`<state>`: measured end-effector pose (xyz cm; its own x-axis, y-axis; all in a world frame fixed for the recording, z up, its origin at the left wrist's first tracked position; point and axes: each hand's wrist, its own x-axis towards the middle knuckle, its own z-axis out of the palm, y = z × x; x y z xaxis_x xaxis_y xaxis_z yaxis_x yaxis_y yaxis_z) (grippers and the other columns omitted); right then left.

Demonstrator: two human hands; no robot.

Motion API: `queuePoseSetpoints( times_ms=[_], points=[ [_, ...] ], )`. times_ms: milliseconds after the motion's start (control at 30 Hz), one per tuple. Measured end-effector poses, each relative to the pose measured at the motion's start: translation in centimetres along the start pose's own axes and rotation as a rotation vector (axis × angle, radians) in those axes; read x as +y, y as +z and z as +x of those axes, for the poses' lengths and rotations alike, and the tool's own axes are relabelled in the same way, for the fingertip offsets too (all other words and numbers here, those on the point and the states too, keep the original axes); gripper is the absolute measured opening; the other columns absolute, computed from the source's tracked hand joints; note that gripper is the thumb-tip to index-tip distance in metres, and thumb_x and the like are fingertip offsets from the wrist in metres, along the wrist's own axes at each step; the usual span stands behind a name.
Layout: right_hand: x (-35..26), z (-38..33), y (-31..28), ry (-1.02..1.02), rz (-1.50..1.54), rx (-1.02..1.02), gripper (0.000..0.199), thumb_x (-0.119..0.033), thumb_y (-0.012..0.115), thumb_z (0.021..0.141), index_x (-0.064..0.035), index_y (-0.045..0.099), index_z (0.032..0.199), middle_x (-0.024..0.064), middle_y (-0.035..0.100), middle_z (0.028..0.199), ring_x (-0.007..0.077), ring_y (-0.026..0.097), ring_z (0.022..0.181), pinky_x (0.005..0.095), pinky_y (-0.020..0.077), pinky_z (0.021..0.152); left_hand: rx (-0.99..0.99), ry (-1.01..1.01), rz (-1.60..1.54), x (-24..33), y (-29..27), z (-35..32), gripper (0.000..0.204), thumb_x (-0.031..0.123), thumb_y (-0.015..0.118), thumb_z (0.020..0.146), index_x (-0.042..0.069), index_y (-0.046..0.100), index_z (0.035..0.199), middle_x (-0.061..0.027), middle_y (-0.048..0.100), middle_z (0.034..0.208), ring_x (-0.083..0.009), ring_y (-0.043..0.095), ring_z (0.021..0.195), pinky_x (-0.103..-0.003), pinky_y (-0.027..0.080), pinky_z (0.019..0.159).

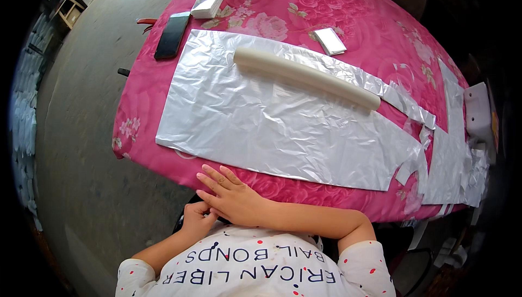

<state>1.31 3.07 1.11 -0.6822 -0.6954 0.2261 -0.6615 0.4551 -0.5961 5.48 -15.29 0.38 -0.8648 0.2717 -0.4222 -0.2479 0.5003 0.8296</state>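
Flat white plastic sheet (255, 128) is my reference; everything below is relative to it. It lies on the pink floral tablecloth (138, 134), wrinkled but spread out, its right end splitting into crumpled strips.

Hands: together, both off the near side of the sheet, toward its left end. Right hand (234, 199) is palm down, fingers extended and spread, tips just short of the sheet's near edge. Left hand (197, 222) is curled, tucked up against the right one at the thumb side (can't tell if anything's inside the curl).

Pale tube (304, 78) lies on the sheet's far half, slanting from far left to nearer right.

Around the sheet:
- dark phone (172, 35): just off the far left corner
- stack of folded white packets (209, 2): beyond the far edge, left end
- small white packet (330, 41): beyond the far edge, near the middle
- second piece of white plastic (446, 180): off the right end, crumpled at its outer side
- pale pink holder (477, 109): farther right again
- grey floor (87, 134): left, past the cloth.
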Motion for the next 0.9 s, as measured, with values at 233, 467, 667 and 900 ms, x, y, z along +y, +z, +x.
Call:
queuePoseSetpoints(
  times_ms=[233,467,667,900],
  points=[
    [7.0,-2.9,-10.8,0.094,0.114,0.173,0.009,-0.01,0.066,0.075,-0.0057,0.059,0.078,0.0071,0.057,0.104,0.025,0.049,0.109,0.0367,0.0416,0.088,0.004,0.386,-0.022,5.2,-0.2,3.4,0.018,0.0,0.066,0.073,0.002,0.067,0.09,-0.0107,0.068,0.085,-0.0177,0.065,0.075,-0.026,0.05,0.069],
    [24.0,-3.2,-23.1,0.733,0.263,0.745,0.021,-0.017,0.06,0.084,0.0013,0.065,0.092,0.0084,0.066,0.078,0.013,0.06,0.07,0.0287,0.0452,0.064,-0.11,0.351,-0.059,7.2,0.2,4.7,0.017,-0.003,0.061,0.077,0.001,0.066,0.093,-0.0115,0.068,0.088,-0.0164,0.065,0.078,-0.024,0.051,0.069],
    [30.2,-4.8,-24.7,0.933,-0.369,0.696,0.028,-0.019,0.061,0.08,0.0002,0.062,0.1,0.0143,0.063,0.091,0.0284,0.059,0.084,0.0371,0.046,0.076,-0.14,0.304,-0.06,7.5,0.4,4.8,0.019,-0.001,0.061,0.079,0.001,0.066,0.097,-0.0123,0.067,0.088,-0.0152,0.065,0.077,-0.023,0.051,0.068],
    [15.9,-5.8,-17.0,0.361,-0.385,0.693,0.017,-0.003,0.063,0.074,-0.0044,0.062,0.09,0.012,0.06,0.089,0.0295,0.057,0.084,0.0376,0.0461,0.073,-0.122,0.255,-0.017,7.4,0.3,4.5,0.019,0.002,0.061,0.079,0.002,0.065,0.097,-0.0107,0.067,0.087,-0.0179,0.064,0.078,-0.026,0.051,0.069]
  ],
)
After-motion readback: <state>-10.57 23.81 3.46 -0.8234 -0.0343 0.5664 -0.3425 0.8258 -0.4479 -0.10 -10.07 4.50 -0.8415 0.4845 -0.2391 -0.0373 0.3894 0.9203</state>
